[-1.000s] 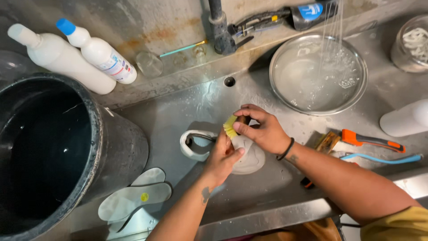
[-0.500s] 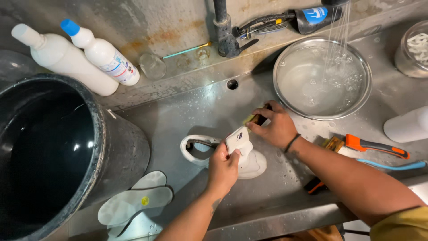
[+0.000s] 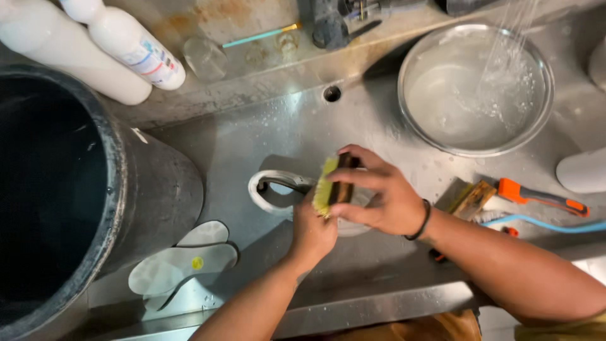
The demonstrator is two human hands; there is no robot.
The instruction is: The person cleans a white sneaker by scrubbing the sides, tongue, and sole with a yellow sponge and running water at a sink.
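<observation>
the right hand [image 3: 379, 199] is curled shut around a small scrubbing brush with a dark back and yellow-green bristles [image 3: 329, 189], thumb below and fingers wrapped over the top, bristles facing left. the left hand [image 3: 312, 230] comes up from below and is closed on a white shoe [image 3: 278, 188], most of which it and the brush cover; how much the fingers wrap cannot be told, since they lie behind the brush.

the shoe lies directly left of the right hand, touching the bristles, its open white collar looping out to the left. its long axis seems to run left to right across the wet steel sink floor [image 3: 252, 136]. the brush stands roughly upright, crosswise to that axis. both hands are at the shoe; the left one holds it, the right one meets it only through the brush.

further out: two pale insoles [image 3: 180, 265] lower left, a big black bucket [image 3: 95, 202] beyond them, a steel bowl [image 3: 476, 88] under running water upper right, an orange-handled tool [image 3: 540, 197] to the right, and two white plastic bottles [image 3: 126, 47] on the ledge.
</observation>
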